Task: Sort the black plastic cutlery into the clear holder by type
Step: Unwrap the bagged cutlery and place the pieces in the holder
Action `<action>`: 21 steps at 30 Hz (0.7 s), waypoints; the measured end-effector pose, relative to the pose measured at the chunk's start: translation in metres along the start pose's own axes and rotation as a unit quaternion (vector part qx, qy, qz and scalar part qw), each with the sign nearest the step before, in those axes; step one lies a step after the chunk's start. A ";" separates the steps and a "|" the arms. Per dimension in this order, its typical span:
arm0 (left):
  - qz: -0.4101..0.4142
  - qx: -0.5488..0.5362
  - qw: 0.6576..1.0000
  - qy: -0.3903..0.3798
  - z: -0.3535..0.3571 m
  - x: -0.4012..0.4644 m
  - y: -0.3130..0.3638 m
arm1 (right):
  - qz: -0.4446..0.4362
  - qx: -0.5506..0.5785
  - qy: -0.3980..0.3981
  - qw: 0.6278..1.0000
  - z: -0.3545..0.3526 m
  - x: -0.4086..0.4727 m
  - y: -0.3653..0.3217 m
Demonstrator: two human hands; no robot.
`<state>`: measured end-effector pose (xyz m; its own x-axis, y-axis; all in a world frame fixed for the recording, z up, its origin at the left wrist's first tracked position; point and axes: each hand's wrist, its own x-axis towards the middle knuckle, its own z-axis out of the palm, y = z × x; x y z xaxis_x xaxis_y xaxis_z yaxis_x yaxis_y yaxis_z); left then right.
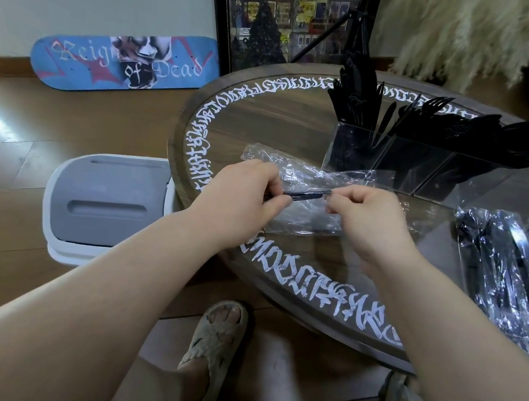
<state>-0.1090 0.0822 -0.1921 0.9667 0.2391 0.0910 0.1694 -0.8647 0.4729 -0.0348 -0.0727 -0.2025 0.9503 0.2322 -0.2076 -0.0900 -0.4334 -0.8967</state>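
Both forearms reach over the round table's [237, 100] near edge, left hand [240, 193] and right hand [364, 215] each pinching one end of a wrapped black utensil [310, 194], long axis left-right, clear holder [432, 170] just beyond, nearer the right hand.

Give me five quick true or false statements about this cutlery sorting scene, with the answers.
1. Both hands, left hand and right hand, hold a black utensil. True.
2. The clear holder is empty. False: black cutlery stands in it.
3. Wrapped cutlery packs lie to the person's right on the table. True.
4. The skateboard deck lies on the table. False: it leans against the wall.
5. The grey-lidded bin stands on the floor. True.
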 end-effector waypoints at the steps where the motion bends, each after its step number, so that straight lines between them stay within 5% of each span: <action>1: -0.001 -0.002 1.000 0.003 0.000 0.000 -0.001 | 0.008 0.023 -0.004 1.000 0.000 0.000 0.000; 21: 0.019 0.013 0.999 -0.042 -0.005 -0.002 -0.002 | 0.054 0.131 -0.060 0.988 0.006 0.005 0.003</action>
<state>-0.1126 0.0857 -0.1892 0.9850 0.1693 0.0341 0.1363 -0.8835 0.4482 -0.0323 -0.0677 -0.2086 0.8906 0.3050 -0.3373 -0.2768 -0.2250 -0.9342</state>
